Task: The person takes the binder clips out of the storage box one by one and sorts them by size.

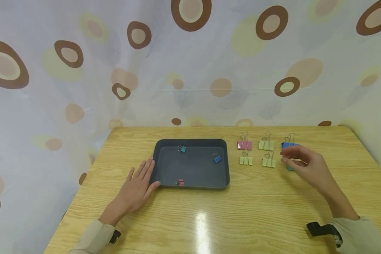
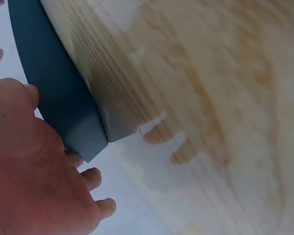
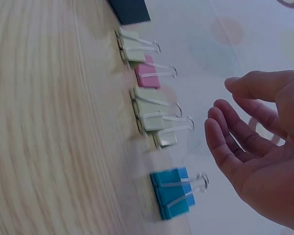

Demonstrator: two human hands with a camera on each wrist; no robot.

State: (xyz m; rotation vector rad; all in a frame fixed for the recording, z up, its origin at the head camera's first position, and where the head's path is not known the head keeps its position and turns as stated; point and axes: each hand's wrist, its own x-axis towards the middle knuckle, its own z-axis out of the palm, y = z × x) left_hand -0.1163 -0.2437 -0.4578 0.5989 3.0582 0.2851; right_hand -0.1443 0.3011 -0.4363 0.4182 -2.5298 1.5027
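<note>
My left hand [image 1: 134, 190] lies with straight fingers against the left side of the dark grey tray [image 1: 190, 188]; the left wrist view also shows the hand [image 2: 44, 171] at the tray wall [image 2: 63, 88]. Inside the tray are a small teal clip [image 1: 183, 149], a small blue clip [image 1: 217, 159] and a small pink clip [image 1: 181, 182]. My right hand [image 1: 311, 169] hovers, fingers loosely bent and holding nothing, over a blue binder clip [image 1: 290, 144] and a partly hidden teal clip [image 1: 290, 168]. In the right wrist view the hand [image 3: 264, 142] is apart from the teal clip [image 3: 172, 196].
Left of my right hand stand a pink clip [image 1: 244, 145] and several pale yellow clips, among them one at the back [image 1: 266, 145] and two nearer ones [image 1: 246, 161], [image 1: 268, 162]. A patterned cloth [image 1: 190, 70] hangs behind the wooden table [image 1: 241, 215].
</note>
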